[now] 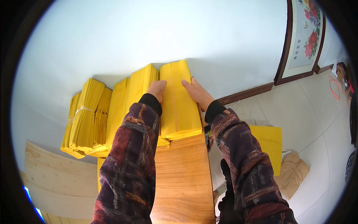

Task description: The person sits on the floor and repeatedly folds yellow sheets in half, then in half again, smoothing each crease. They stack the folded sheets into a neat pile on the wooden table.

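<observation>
A thick stack of folded yellow paper (179,108) lies at the wall end of the wooden table. My left hand (157,89) is closed against its left long side, the fingers partly hidden down in the gap beside the neighbouring pile. On the opposite side, my right hand (198,92) grips the edge, thumb on top and the other fingers mostly out of sight. Left of it stand more yellow paper piles (141,83), close together. Farther left is a yellow bundle (87,115) tied round with a white string (82,109).
Bare wood of the tabletop (179,175) shows between my forearms. The white wall (149,30) rises behind the piles. A pale wooden board (59,179) is at lower left. To the right are a yellow sheet (270,145), brown paper (292,173) on the tiled floor and a framed flower picture (304,44).
</observation>
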A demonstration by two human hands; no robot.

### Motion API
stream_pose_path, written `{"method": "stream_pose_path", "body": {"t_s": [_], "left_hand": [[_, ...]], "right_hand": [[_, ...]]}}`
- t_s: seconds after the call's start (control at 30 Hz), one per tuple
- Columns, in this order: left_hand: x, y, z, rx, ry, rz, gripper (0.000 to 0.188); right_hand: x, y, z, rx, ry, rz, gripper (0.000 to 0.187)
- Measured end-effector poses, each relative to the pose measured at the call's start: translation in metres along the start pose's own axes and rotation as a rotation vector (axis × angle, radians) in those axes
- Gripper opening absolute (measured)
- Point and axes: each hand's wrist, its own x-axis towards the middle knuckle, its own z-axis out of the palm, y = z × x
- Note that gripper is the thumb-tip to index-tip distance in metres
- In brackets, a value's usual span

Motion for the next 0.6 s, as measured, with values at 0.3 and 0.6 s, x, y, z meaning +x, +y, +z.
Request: {"method": "stream_pose_path", "body": {"t_s": [0.3,0.6], "left_hand": [[-0.029,0.019,0.011,0.36,0.14,0.297,0.023],[-0.121,0.014,0.018,1.095,-0.006,0.714,0.047]], "right_hand": [[0.021,0.018,-0.002,0.013,0.037,0.006,0.05],[0.007,0.003,-0.002,0.006,0.029,0.04,0.044]]}}
